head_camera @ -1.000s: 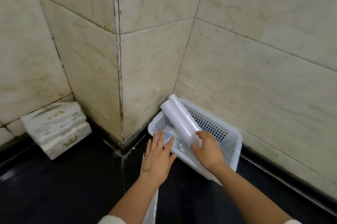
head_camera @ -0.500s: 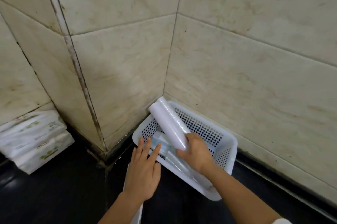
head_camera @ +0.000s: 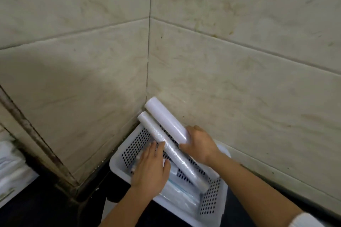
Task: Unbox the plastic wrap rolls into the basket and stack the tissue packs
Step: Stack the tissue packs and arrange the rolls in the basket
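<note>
Against the corner of the tiled wall (head_camera: 239, 79), on a dark floor (head_camera: 46, 208), sits a white perforated basket (head_camera: 212, 201). Tissue packs (head_camera: 11, 171) lie well apart at the far left (only partly in view). Two plastic wrap rolls slant out of the basket: the thicker roll (head_camera: 166, 119) is gripped at its near end by the right hand (head_camera: 201, 145), fingers curled around it; the thinner roll (head_camera: 171, 151) rests beside it. The left hand (head_camera: 151, 169) lies flat, fingers pressed together, touching the thinner roll.
</note>
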### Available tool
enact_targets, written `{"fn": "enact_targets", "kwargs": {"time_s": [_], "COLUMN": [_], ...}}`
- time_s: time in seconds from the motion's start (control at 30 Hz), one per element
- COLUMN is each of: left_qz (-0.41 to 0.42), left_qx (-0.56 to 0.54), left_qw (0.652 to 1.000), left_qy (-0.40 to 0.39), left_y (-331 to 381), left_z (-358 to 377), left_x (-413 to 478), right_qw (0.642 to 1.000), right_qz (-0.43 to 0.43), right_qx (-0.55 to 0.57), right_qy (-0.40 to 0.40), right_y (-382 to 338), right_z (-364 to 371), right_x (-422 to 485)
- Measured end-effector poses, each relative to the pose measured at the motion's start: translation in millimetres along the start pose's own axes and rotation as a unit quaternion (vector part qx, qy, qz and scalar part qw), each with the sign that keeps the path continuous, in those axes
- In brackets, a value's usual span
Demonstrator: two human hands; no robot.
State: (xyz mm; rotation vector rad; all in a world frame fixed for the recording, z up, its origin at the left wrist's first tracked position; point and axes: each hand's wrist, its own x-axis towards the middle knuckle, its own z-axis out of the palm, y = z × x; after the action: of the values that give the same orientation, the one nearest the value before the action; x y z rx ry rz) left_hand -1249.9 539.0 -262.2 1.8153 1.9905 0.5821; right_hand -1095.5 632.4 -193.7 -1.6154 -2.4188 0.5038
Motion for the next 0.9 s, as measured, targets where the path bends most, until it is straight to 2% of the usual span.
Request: {"fn": "enact_targets", "kwargs": {"time_s": [0.1,0.17,0.27,0.4,0.5,0.57,0.67,0.7,0.8,0.9], "left_qz": [0.007,0.008,0.006,-0.001,-0.012,-0.025,-0.012,-0.006,0.001,0.014], "left_qx": [-0.034,-0.035,-0.031,-0.033,-0.096,-0.116,-0.048,-0.013,0.066,0.12], "left_qw": [0.998,0.998,0.999,0.999,0.995,0.991,0.987,0.98,0.96,0.951], "left_qy": [0.043,0.045,0.041,0.019,-0.02,-0.057,-0.156,-0.196,-0.272,-0.284], "left_y": [-4,-3,0,-4,-11,-23,-44,-47,-51,-45], "left_z": [-2,-3,-3,-2,-8,-14,-18,-19,-16,-12], "left_x": [-2,-2,-2,-2,4,14,31,35,42,42], "right_qw": [1.0,1.0,0.996,0.993,0.993,0.995,0.981,0.977,0.971,0.963], "right_qz": [-0.004,-0.012,-0.067,-0.109,-0.109,-0.104,-0.09,-0.081,-0.058,-0.04], "right_qx": [0.004,0.008,-0.016,-0.034,-0.032,0.004,-0.006,-0.03,-0.106,-0.162], "right_qy": [-0.006,0.014,0.062,0.042,0.042,-0.002,-0.171,-0.197,-0.206,-0.21], "right_y": [-2,3,12,18,15,10,4,3,0,-6], "right_z": [17,23,28,35,38,37,42,46,61,74], "right_x": [4,3,-10,-36,-51,-61,-76,-79,-81,-80]}}
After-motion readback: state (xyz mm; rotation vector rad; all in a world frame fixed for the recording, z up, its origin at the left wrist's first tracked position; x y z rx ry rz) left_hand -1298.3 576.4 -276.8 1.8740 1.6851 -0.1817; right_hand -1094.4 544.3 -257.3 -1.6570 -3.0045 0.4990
